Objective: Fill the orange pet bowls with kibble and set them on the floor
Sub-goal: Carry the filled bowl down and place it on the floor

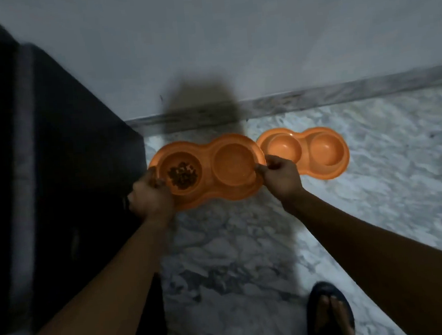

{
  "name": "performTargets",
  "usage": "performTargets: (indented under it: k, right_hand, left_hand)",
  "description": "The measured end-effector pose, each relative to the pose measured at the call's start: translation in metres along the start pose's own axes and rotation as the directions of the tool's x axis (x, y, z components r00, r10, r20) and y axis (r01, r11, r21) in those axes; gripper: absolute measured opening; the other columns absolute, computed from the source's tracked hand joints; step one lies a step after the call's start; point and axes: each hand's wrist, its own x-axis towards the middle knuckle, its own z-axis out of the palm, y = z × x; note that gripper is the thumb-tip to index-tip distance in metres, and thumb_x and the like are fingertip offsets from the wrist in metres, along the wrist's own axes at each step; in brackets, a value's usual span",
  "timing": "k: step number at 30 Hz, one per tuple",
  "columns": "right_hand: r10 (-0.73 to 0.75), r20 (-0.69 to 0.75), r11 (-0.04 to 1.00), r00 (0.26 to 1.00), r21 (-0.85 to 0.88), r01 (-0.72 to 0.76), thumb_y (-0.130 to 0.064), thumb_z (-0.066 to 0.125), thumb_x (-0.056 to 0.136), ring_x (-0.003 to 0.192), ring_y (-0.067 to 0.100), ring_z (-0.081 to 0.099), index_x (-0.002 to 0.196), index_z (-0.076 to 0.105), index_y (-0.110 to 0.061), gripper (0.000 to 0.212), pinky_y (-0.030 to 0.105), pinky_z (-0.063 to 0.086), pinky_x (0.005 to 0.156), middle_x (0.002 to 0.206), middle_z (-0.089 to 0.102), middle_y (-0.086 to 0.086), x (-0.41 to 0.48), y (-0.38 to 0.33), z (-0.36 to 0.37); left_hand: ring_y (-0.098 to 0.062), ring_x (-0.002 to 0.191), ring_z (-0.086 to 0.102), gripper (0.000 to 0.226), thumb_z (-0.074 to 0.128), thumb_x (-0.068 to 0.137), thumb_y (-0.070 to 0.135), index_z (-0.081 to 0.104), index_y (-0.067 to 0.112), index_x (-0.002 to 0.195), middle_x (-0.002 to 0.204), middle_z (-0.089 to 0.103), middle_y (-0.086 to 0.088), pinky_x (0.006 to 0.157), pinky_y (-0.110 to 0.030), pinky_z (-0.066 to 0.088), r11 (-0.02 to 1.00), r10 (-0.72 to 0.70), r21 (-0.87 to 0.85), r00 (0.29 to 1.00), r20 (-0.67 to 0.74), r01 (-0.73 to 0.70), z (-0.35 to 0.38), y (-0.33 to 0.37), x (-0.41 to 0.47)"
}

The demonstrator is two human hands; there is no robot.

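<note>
Currently, both hands hold one orange double bowl by its two short ends. The left hand grips the left end, fingers curled over the rim beside the left well. The right hand grips the right end, thumb on top of the rim and fingers curled underneath. The left well contains a small heap of brown kibble; the right well shows no kibble. The bowl is level, positioned low over the marble floor and close to the baseboard; whether it touches the floor cannot be determined. A second orange double bowl rests on the floor just to the right, near the wall, with both wells showing bare orange plastic. Its left end lies behind the right hand and the held bowl's right end. A dark cabinet stands at the left of the held bowl. A foot in a dark sandal stands on the floor at the lower edge.
</note>
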Motion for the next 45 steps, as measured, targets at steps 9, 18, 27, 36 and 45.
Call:
performTargets:
  k: [9, 18, 27, 36, 45]
  right_hand:
    - [0.007, -0.083, 0.991, 0.997, -0.133, -0.018, -0.029, 0.078, 0.088, 0.115, 0.026, 0.067, 0.128, 0.071, -0.010, 0.044, 0.037, 0.053, 0.101, 0.121, 0.072, 0.009, 0.067, 0.073, 0.050]
    - [-0.083, -0.092, 0.977, 0.992, -0.202, 0.063, -0.031, 0.078, 0.088, 0.106, 0.019, 0.070, 0.123, 0.075, -0.011, 0.040, 0.034, 0.054, 0.095, 0.112, 0.076, 0.007, 0.065, 0.073, 0.053]
    - [-0.122, -0.252, 0.980, 0.960, -0.185, 0.076, -0.033, 0.078, 0.084, 0.100, 0.016, 0.069, 0.097, 0.077, -0.021, 0.018, 0.033, 0.054, 0.088, 0.103, 0.076, -0.003, 0.069, 0.062, -0.030]
    - [-0.130, -0.420, 0.951, 0.898, -0.309, -0.007, -0.042, 0.072, 0.090, 0.115, 0.036, 0.059, 0.138, 0.057, -0.014, 0.057, 0.038, 0.048, 0.094, 0.137, 0.045, 0.016, 0.114, 0.100, -0.124]
    - [0.043, -0.392, 0.969, 0.919, -0.206, -0.133, -0.021, 0.062, 0.092, 0.097, 0.041, 0.065, 0.111, 0.069, 0.005, 0.032, 0.040, 0.050, 0.078, 0.104, 0.070, 0.027, 0.123, 0.109, -0.147]
  left_hand:
    - [-0.046, 0.123, 0.048, 0.042, 0.054, 0.095, 0.013, 0.062, 0.025, 0.134, 0.126, 0.061, -0.025, 0.105, -0.045, 0.036, 0.994, -0.004, 0.106, 1.000, 0.007, 0.004, 0.079, -0.057, 0.062]
    - [-0.044, 0.115, 0.057, 0.041, 0.048, 0.093, 0.024, 0.058, 0.017, 0.132, 0.126, 0.060, -0.022, 0.097, -0.046, 0.048, 0.996, 0.042, 0.075, 0.999, 0.027, -0.044, 0.092, -0.061, 0.063]
    - [-0.036, 0.126, 0.051, 0.059, 0.066, 0.087, 0.032, 0.052, 0.014, 0.141, 0.137, 0.058, -0.015, 0.103, -0.044, 0.040, 0.862, 0.457, 0.134, 0.864, 0.213, -0.489, 0.162, 0.034, -0.025]
    - [-0.035, 0.151, 0.010, 0.088, 0.053, 0.090, 0.056, 0.015, 0.013, 0.157, 0.164, 0.021, -0.008, 0.117, -0.056, 0.009, 0.801, 0.311, 0.415, 0.893, 0.326, -0.431, 0.253, 0.083, -0.058]
    - [-0.037, 0.151, 0.001, 0.062, 0.050, 0.088, 0.025, 0.036, 0.024, 0.149, 0.152, 0.039, -0.007, 0.116, -0.063, 0.002, 0.751, 0.339, 0.436, 0.856, 0.390, -0.496, 0.267, 0.086, -0.055]
